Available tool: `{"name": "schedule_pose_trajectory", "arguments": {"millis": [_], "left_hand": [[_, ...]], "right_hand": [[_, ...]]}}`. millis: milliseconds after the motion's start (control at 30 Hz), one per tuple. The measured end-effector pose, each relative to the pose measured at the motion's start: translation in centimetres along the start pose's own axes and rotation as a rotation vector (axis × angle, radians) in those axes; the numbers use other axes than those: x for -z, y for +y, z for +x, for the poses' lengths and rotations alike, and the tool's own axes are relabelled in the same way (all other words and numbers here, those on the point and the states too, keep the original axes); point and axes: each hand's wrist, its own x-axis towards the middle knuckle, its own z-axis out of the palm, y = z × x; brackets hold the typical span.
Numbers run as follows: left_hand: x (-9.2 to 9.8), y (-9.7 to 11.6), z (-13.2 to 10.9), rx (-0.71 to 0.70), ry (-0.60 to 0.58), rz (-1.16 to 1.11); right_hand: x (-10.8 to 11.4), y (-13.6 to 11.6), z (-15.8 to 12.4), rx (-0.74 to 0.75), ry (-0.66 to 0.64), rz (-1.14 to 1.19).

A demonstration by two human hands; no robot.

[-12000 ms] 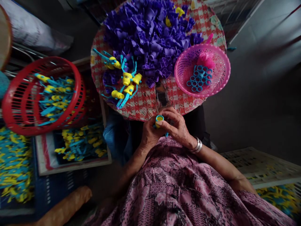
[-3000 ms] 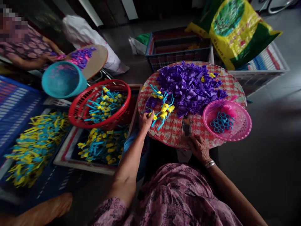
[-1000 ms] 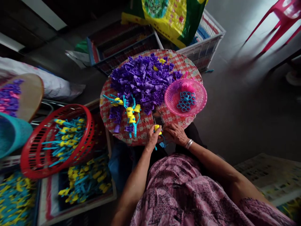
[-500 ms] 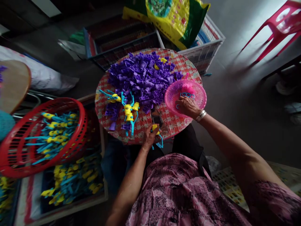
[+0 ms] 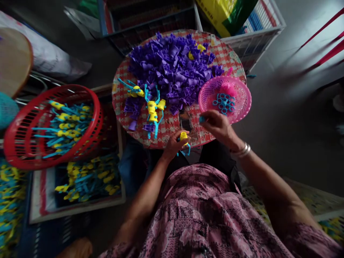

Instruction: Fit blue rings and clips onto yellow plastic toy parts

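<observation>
My left hand is closed round a yellow toy body with blue limbs hanging below it, at the near edge of the round table. Between the fingertips of my right hand is a small blue ring, held just left of the pink basket. More blue rings and a bright pink clump lie in that basket. Several yellow and blue toy figures lie on the checked cloth at the left. Behind them rises a heap of purple pieces.
A tilted red basket with yellow and blue figures stands at left, above a crate of similar ones. Dark and white crates sit behind the table, with a yellow-green sack. Red stool legs show at the right.
My right hand has come out of the pink basket toward me, with a blue ring in its fingertips. My left hand still holds the yellow body. The view has tilted down.
</observation>
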Motion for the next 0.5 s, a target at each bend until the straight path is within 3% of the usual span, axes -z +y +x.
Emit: {"name": "schedule_pose_trajectory", "arguments": {"millis": [67, 200, 500], "left_hand": [[-0.1, 1.0, -1.6, -0.038, -0.04, 0.062], [-0.8, 3.0, -4.6, -0.05, -0.015, 0.11], [-1.9, 4.1, -7.4, 0.034, 0.052, 0.019]], "right_hand": [[-2.8, -0.9, -3.0, -0.059, -0.054, 0.269], [-6.3, -1.9, -6.2, -0.107, -0.086, 0.379], [-6.4, -3.3, -7.2, -0.017, -0.044, 0.274]]}}
